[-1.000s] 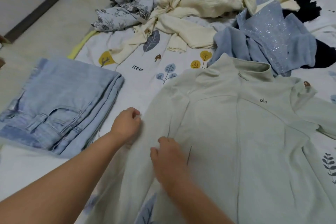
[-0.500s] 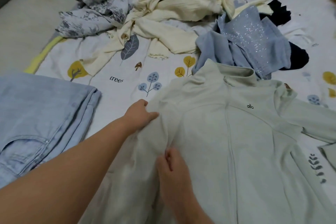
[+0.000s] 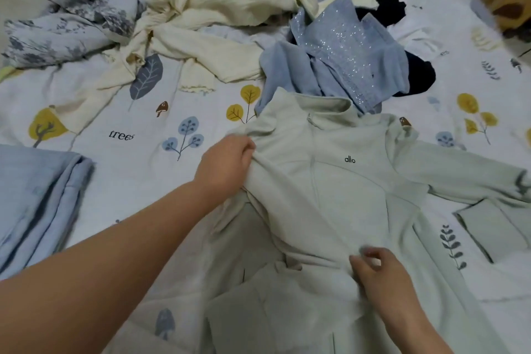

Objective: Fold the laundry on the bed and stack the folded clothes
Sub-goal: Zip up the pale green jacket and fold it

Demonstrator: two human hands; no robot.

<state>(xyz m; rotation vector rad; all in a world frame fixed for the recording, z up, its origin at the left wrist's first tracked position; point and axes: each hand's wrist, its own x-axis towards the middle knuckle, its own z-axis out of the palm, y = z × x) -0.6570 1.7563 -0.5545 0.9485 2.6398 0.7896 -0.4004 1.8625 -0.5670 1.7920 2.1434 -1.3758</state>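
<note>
Left hand (image 3: 227,162): grips pale green zip jacket (image 3: 339,195) at shoulder | Right hand (image 3: 379,273): pinches jacket front lower down | Jacket: spread on bed (image 3: 120,112) under both hands | Folded jeans (image 3: 37,198): left of left hand

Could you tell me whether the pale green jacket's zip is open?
No, the pale green jacket lies front up with its zip closed to the collar, while both hands grip its fabric.
</note>
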